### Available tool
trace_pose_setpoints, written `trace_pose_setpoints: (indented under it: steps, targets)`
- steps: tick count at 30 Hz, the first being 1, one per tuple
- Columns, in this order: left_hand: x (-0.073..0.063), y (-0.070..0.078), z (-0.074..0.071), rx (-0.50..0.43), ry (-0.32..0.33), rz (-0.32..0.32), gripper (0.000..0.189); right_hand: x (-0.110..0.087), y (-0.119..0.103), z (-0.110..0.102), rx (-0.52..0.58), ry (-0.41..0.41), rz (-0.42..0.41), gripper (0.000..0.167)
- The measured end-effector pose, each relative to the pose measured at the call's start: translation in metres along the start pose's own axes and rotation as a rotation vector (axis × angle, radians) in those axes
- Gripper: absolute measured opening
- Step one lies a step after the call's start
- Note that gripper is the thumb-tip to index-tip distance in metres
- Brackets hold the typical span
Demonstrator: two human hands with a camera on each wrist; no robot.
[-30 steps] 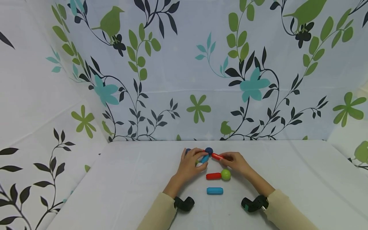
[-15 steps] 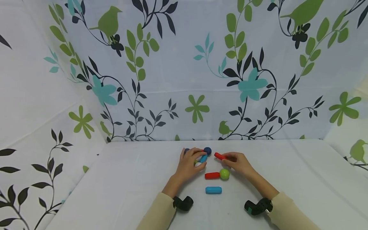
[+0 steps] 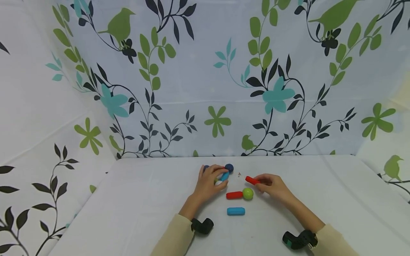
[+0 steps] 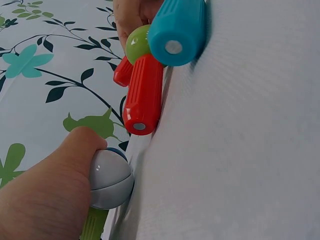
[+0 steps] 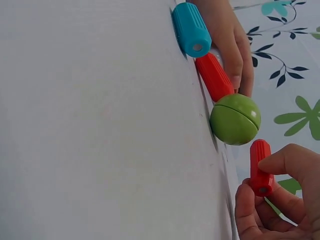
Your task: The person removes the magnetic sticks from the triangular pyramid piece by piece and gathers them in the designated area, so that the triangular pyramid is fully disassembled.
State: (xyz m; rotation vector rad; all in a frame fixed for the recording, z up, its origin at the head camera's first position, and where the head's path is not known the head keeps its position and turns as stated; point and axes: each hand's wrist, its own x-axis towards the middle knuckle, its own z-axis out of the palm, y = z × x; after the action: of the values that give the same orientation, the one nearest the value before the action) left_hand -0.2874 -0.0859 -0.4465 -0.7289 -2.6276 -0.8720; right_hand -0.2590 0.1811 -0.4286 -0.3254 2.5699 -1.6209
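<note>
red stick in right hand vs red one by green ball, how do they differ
The held red stick is pinched in the right hand; the lying red stick rests on the table. The lying red stick meets the green ball at one end, while the held red stick is apart from it. Both are red and ribbed.
</note>
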Motion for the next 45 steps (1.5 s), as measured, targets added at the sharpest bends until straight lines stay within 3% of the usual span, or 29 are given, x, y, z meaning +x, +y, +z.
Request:
trace_pose_setpoints:
  steps: [10, 18, 28, 34, 39, 45]
  targets:
    - [0.000, 0.001, -0.003, -0.018, 0.014, 0.003, 0.034, -0.016, -0.007, -0.006, -0.020, 0.017, -0.035, 0.032]
    - [0.000, 0.000, -0.002, -0.025, 0.009, -0.003, 0.034, -0.029, -0.015, -0.004, -0.033, -0.021, -0.099, 0.031]
    - [0.002, -0.002, -0.001, -0.034, 0.005, 0.004, 0.035, -0.042, -0.020, 0.002, 0.014, -0.158, -0.190, 0.030]
    - [0.002, -0.003, 0.001, -0.031, 0.008, 0.005, 0.034, -0.045, -0.018, 0.008, 0.033, -0.297, -0.254, 0.028]
    - [0.001, -0.003, 0.002, -0.022, -0.005, -0.017, 0.035, -0.047, -0.015, 0.012, 0.053, -0.403, -0.262, 0.027]
    - [0.001, -0.002, 0.002, -0.021, -0.037, -0.053, 0.036, -0.050, -0.012, 0.015, 0.074, -0.476, -0.264, 0.025]
